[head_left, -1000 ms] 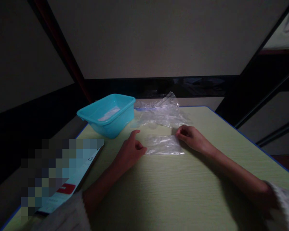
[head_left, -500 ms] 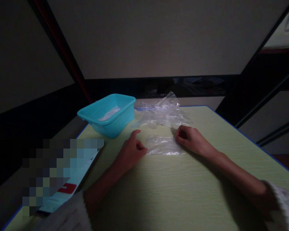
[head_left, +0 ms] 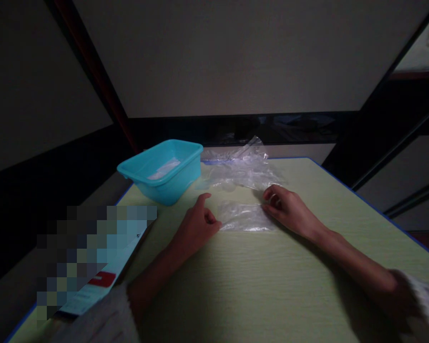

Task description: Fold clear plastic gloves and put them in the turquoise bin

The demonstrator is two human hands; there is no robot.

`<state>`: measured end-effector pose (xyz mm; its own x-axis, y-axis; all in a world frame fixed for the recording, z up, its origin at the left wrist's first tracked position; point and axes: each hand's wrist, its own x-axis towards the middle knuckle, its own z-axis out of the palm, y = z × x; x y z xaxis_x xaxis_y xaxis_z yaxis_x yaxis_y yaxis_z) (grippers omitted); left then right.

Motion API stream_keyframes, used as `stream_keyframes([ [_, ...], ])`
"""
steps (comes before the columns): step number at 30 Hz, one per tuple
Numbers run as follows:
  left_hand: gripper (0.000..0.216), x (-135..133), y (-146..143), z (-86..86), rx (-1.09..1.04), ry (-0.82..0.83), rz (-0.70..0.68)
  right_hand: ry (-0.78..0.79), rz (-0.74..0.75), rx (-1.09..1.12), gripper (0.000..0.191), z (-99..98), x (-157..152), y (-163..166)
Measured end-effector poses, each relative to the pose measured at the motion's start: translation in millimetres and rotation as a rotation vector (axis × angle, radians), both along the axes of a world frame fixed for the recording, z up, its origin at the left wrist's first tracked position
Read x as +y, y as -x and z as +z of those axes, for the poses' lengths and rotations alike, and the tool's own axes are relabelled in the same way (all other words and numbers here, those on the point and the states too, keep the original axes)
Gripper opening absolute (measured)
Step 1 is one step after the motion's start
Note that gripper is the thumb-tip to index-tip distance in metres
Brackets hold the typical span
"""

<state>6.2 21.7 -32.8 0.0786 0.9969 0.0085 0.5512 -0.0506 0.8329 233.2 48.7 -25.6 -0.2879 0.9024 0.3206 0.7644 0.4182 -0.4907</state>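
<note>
A small clear plastic bag [head_left: 243, 217] lies flat on the pale green table [head_left: 257, 281], between my two hands. My left hand [head_left: 196, 225] rests at the bag's left edge, its fingers curled and the forefinger stretched forward; it pinches that edge. My right hand [head_left: 288, 207] is at the bag's right end with its fingertips pinched on the top right corner.
A turquoise plastic tub [head_left: 162, 170] with something pale inside stands at the back left. A heap of clear plastic bags [head_left: 240, 168] lies behind the small bag. A printed sheet [head_left: 103, 267] hangs over the table's left edge. The room is dim.
The right hand's fingers have shifted a little on the bag's corner, and the bag's right end moved slightly. The left hand has stayed in place.
</note>
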Motion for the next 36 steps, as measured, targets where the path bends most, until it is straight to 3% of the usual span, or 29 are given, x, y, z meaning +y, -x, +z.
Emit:
stream_keyframes([
  [4,0.065,0,0,-0.3,-0.010,-0.003,0.009,-0.166,0.034,-0.017,0.022,4.8,-15,9],
  [9,0.065,-1,0,0.1,-0.017,0.011,0.015,-0.081,0.237,-0.366,0.052,-5.9,-32,21],
  [13,0.064,-1,1,3.0,-0.003,0.015,0.011,0.003,0.280,-0.471,0.070,-16.0,-35,20],
  [20,0.065,1,4,6.1,0.015,0.030,0.035,-0.052,0.285,-0.445,0.071,-23.3,-33,16],
  [29,0.064,1,6,3.6,0.057,-0.007,0.006,0.002,0.262,-0.489,0.074,-17.7,-34,19],
  [36,0.050,-4,5,3.3,0.332,-0.172,0.041,-0.047,0.264,-0.474,0.071,-22.1,-34,18],
])
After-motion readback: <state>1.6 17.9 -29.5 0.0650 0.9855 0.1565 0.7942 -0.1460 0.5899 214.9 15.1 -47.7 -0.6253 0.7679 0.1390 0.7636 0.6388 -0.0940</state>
